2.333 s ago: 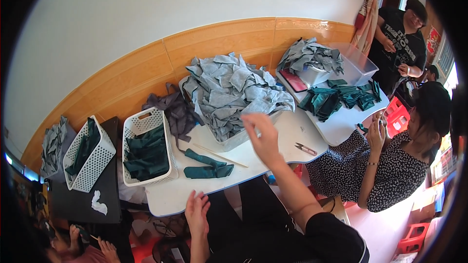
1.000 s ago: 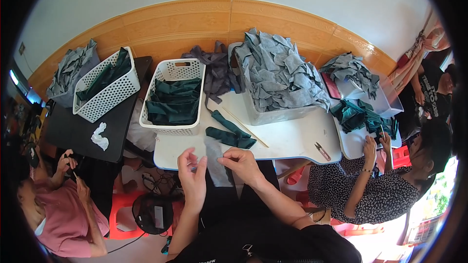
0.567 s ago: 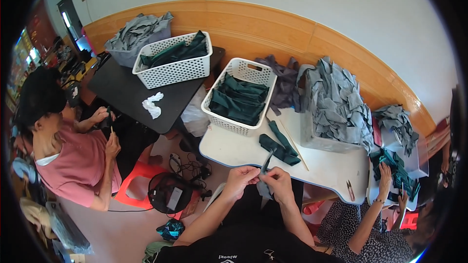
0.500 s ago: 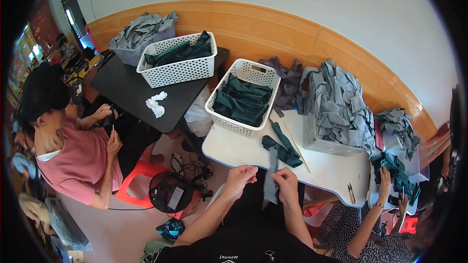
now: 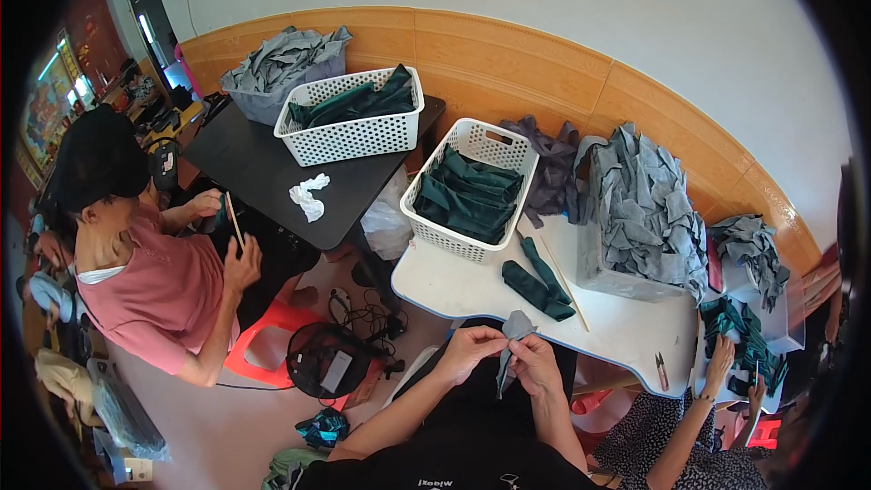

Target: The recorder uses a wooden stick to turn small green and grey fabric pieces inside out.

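Note:
My left hand and my right hand meet over my lap, just off the near edge of the white table. Both pinch a narrow grey cloth strip, fingertips close together. One end of it sticks up above the fingers, and the rest hangs below them with a dark green tint. Beyond the hands, folded dark green cloth pieces lie on the table beside a thin wooden stick.
A white basket of green cloth and a clear bin heaped with grey strips stand at the back. Small thread snips lie to the right. Co-workers sit on both sides; a black fan stands on the floor at left.
My left hand, which was pinched apart from the strip, has moved right and now grips it with my right hand. The strip's top end has folded over. The whole view has shifted slightly.

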`<state>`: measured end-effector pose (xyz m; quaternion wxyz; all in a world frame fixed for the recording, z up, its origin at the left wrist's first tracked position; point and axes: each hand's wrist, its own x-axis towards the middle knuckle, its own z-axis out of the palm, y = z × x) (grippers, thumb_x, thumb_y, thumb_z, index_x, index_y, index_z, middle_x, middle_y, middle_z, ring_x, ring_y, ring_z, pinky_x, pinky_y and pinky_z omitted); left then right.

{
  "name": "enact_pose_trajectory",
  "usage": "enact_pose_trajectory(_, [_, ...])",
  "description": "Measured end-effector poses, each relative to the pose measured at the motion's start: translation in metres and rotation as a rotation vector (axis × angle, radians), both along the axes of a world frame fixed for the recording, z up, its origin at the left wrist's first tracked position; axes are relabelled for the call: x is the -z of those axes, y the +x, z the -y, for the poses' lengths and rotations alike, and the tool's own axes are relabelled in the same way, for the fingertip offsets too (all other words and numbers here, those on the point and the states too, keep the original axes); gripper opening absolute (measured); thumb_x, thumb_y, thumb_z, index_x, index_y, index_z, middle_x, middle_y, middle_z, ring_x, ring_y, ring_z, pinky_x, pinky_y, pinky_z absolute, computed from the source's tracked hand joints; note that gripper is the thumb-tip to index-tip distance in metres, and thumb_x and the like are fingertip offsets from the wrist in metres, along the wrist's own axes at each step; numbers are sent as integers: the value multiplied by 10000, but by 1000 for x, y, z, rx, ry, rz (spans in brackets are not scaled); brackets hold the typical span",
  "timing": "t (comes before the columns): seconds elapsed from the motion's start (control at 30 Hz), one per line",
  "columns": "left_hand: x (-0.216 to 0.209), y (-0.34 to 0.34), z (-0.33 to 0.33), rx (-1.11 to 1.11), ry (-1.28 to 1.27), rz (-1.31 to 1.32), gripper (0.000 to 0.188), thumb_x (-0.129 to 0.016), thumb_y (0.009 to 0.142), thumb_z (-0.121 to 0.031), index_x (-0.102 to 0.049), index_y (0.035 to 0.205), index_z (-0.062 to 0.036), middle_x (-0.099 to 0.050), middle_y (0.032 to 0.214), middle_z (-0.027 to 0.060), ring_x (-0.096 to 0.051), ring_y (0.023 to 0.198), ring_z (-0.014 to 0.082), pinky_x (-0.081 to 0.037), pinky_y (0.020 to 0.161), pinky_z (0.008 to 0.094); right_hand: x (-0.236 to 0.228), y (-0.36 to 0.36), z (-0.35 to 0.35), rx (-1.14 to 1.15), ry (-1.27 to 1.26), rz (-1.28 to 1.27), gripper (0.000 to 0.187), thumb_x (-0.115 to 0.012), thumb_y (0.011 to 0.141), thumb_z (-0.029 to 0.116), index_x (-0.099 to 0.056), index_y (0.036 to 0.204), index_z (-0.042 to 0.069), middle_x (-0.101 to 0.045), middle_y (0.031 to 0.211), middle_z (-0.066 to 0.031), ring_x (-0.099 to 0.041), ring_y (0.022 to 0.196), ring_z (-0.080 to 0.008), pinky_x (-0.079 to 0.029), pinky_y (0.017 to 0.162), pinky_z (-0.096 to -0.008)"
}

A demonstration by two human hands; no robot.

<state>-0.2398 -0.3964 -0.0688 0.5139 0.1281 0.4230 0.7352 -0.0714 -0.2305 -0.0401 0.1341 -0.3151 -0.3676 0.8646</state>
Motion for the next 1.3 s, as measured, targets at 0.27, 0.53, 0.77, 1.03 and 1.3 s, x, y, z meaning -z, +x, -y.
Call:
enact_pose_trajectory(0.27, [-9,-5,17,17,-122,-594,144,-927,1251,-80,-946,1330,39,-857,1343,58,-836,1196,140,-678,1057,319,-2,6,19,21,27,13,125,-996,1204,92,-884,1148,98,-898,1000,-34,-818,818,-154,-678,782,-326])
enact_pose_trajectory(0.53, [-24,35,24,-42,23,-655,235,-944,1236,-175,-896,1347,27,-829,1227,51,-794,1137,157,-636,1028,350,8,-6,48,364,662,64,108,-804,1175,-97,-856,1189,-3,-868,1186,-66,-811,1010,-133,-617,913,-284])
enact_pose_trajectory(0.77, [-16,13,18,-74,-107,33,333,-948,1275,-248,-929,1437,43,-933,1382,70,-848,1262,140,-648,1150,322,17,4,45,143,576,22,154,-846,1207,-21,-933,1334,-26,-874,1289,-32,-774,1073,-105,-602,980,-295])
enact_pose_trajectory(1.03, [-9,32,19,-62,-121,-49,329,-1037,1208,-274,-952,1373,-3,-929,1232,31,-834,1095,115,-645,1007,302,15,-1,64,208,653,123,191,-872,1214,23,-883,1401,-14,-870,1232,-20,-788,1119,-117,-622,1003,-320])
enact_pose_trajectory(1.3, [-7,44,16,101,-193,138,356,-1053,1198,-384,-963,1314,-60,-908,1129,-14,-808,997,88,-642,966,288,16,4,62,293,646,82,217,-806,1212,-9,-883,1415,-17,-865,1209,-32,-796,1135,-127,-631,1023,-329])
